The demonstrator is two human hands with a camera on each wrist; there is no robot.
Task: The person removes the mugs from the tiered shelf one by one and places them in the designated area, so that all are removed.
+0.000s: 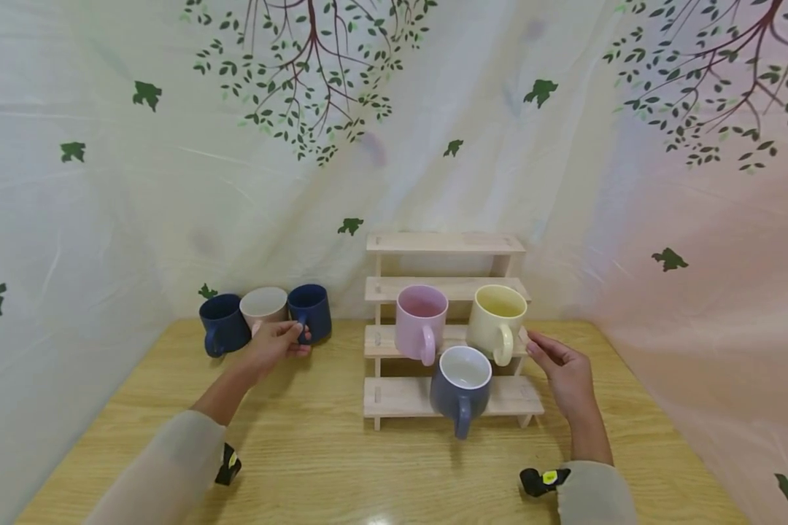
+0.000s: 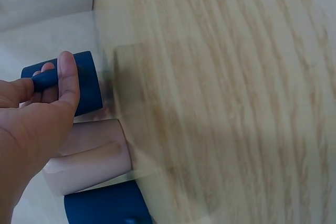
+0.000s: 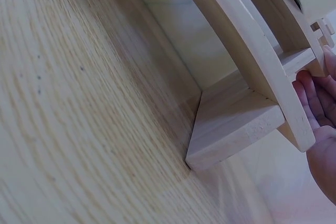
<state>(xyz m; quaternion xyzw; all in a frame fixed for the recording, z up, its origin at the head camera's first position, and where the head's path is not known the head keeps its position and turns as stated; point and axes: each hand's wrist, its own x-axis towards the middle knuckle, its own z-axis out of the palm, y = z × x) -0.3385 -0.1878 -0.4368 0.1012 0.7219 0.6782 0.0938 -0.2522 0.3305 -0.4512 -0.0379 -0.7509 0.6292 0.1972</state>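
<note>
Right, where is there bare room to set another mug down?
Bare: the top shelf of the tiered stand; its bottom shelf left of the slate-blue mug; the tabletop in front. Crowded: the row of two navy mugs and one pale-pink mug at the left hand; the shelf under the pink mug and yellow mug.

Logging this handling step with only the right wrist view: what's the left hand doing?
Observer: The left hand grips the handle of a dark blue mug.
Operator: What stands next to that mug?
Observer: A pale pink mug, with another blue mug on its far side.
Operator: And on the lowest step of the stand?
Observer: A grey-blue mug with a white inside.
</note>
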